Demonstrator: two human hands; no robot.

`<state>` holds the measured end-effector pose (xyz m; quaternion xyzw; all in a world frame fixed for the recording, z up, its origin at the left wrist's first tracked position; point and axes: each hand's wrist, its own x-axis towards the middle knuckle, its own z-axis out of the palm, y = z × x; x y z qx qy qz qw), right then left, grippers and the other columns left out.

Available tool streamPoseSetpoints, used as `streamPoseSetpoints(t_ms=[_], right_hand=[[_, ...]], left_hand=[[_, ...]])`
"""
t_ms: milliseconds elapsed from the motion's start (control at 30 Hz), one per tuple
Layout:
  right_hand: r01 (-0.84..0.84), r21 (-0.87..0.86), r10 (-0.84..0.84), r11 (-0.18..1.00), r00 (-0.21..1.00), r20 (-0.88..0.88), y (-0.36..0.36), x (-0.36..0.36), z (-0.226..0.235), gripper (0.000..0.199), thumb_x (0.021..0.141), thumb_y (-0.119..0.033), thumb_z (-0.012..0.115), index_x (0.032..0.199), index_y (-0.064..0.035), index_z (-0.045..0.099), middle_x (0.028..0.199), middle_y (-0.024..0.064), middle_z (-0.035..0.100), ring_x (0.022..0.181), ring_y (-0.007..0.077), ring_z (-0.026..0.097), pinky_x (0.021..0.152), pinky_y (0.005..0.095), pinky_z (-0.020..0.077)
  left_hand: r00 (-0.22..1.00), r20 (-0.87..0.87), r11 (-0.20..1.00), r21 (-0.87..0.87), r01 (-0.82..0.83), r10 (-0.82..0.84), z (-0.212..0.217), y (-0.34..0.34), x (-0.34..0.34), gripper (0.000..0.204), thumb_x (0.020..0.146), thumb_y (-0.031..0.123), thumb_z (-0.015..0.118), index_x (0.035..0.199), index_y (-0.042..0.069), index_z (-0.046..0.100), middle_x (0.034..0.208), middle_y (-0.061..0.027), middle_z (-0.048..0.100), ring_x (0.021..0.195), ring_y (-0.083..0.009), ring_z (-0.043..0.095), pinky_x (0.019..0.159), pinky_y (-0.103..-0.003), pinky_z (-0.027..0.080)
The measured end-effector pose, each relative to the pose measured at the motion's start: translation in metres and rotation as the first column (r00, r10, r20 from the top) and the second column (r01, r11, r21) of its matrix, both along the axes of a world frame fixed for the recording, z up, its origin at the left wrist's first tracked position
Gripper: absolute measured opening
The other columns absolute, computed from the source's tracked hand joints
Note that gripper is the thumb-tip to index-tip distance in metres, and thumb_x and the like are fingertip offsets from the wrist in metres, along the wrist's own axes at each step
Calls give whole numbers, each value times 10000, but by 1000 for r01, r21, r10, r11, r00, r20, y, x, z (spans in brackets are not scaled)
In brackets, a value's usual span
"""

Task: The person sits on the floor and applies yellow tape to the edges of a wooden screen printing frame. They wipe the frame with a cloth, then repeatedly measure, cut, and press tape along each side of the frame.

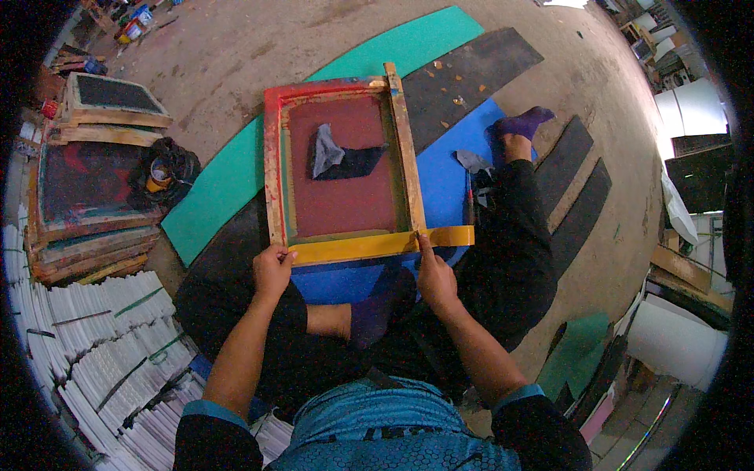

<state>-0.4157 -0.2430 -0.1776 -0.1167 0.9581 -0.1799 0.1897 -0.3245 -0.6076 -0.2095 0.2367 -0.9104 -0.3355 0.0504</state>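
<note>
A wooden screen-printing frame (406,149) with a dark red mesh lies flat before me. Across its near side runs a strip of yellow tape (353,249), whose right end sticks out past the frame and curls. My left hand (272,272) pinches the strip's left end at the frame's near left corner. At the near right corner my right hand (437,276) is closed around the tape's edge, one finger laid up against the frame. A crumpled grey and black cloth (328,153) rests on the mesh.
Blue (448,174), green (224,188) and black (471,82) mats lie under and around the frame. Stacked frames (98,224) with a black bag (174,166) stand at left, above bundled paper (118,330). Scraps and a thin tool lie by my right foot (525,125).
</note>
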Motion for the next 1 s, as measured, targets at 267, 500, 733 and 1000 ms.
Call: streamPoseSetpoints(t_ms=[267, 500, 733, 1000], right_hand=[[6, 124, -11, 992, 999, 40, -10, 1, 3, 752, 891, -72, 533, 1578, -137, 233, 943, 263, 653, 800, 457, 672, 695, 553, 546], [0, 124, -6, 992, 999, 45, -7, 11, -1, 817, 872, -99, 567, 1589, -146, 177, 914, 262, 661, 758, 458, 674, 670, 561, 551], [-5, 111, -3, 994, 997, 77, 3, 26, 7, 807, 880, -93, 549, 1593, -178, 181, 872, 268, 659, 738, 467, 669, 672, 578, 546], [14, 83, -22, 996, 995, 96, 14, 24, 19, 663, 926, -149, 538, 1545, -218, 310, 965, 239, 691, 797, 445, 684, 703, 553, 549]], left_hand=[[999, 41, 1000, 24, -8, 7, 2, 1, -1, 226, 795, 163, 811, 880, -8, 691, 794, -181, 717, 732, -326, 721, 672, -405, 558], [999, 47, 999, 46, -18, 16, -16, -6, 1, 224, 793, 170, 813, 886, 0, 701, 808, -181, 722, 748, -329, 723, 690, -412, 559], [1000, 26, 1000, 24, 2, -2, -11, -6, 0, 247, 784, 196, 822, 847, -9, 700, 808, -181, 722, 749, -329, 723, 696, -413, 556], [1000, 22, 998, 66, -20, 19, -17, -7, 0, 245, 781, 213, 823, 836, 7, 702, 793, -170, 721, 738, -323, 721, 679, -408, 549]])
